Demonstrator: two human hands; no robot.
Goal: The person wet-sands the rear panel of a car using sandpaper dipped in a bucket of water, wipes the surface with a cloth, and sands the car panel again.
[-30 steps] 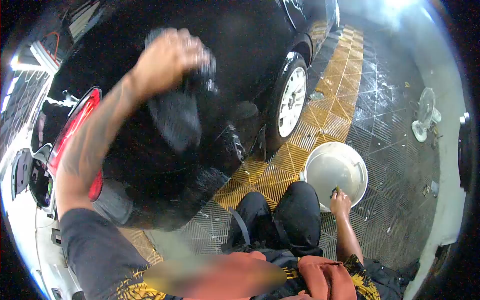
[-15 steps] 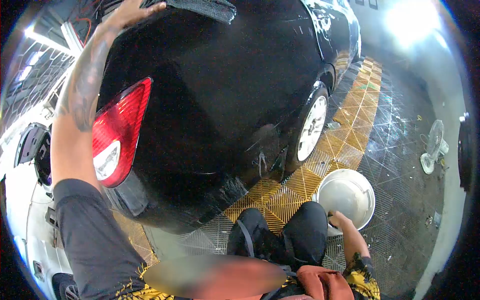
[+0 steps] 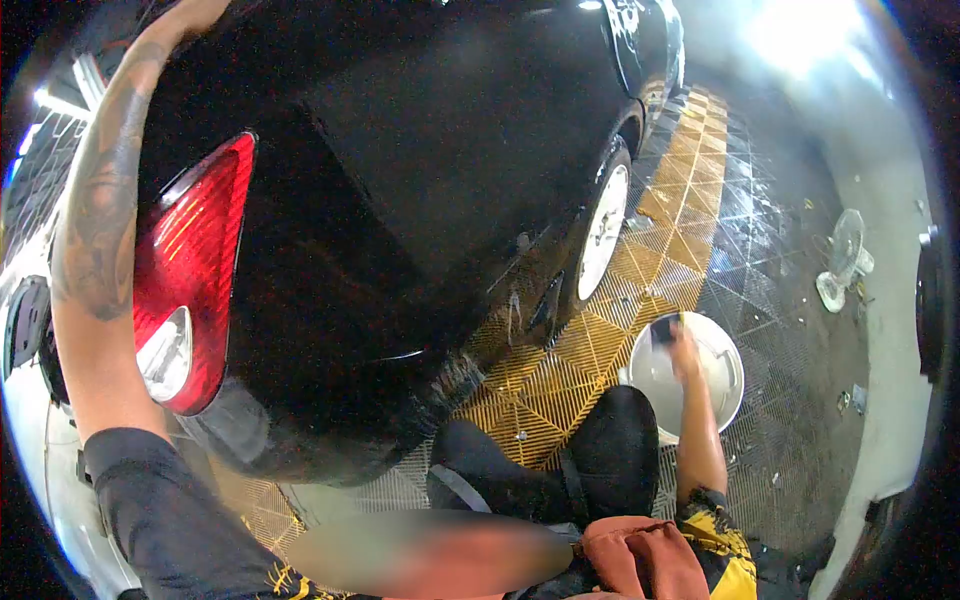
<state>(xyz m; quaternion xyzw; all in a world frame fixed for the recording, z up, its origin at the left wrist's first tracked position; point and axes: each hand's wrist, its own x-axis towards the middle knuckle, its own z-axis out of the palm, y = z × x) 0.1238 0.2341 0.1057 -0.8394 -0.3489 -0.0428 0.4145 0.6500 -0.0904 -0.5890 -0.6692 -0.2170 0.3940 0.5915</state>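
Note:
My right hand (image 3: 685, 352) is over the white bucket (image 3: 734, 395), its fingers closed on a small dark block (image 3: 665, 328). The block looks like a sponge or pad, but blur hides its exact kind. At the upper left, my left hand (image 3: 200, 12) reaches up against the rear of a black car (image 3: 440, 180); its fingers run past the top edge of the view. Below that raised arm is the car's red and clear tail light (image 3: 205, 270).
The car's rear wheel (image 3: 605, 230) stands near the bucket on yellow and grey floor grating (image 3: 560, 400). A fan (image 3: 846, 260) is by the wall at right. A white car (image 3: 75, 490) is at the far left. My knees are bent in front of the bumper.
My right hand has moved from the bucket's near rim to above its inside, now with the dark block showing. The view has shifted; the grey cloth near my left hand is out of sight.

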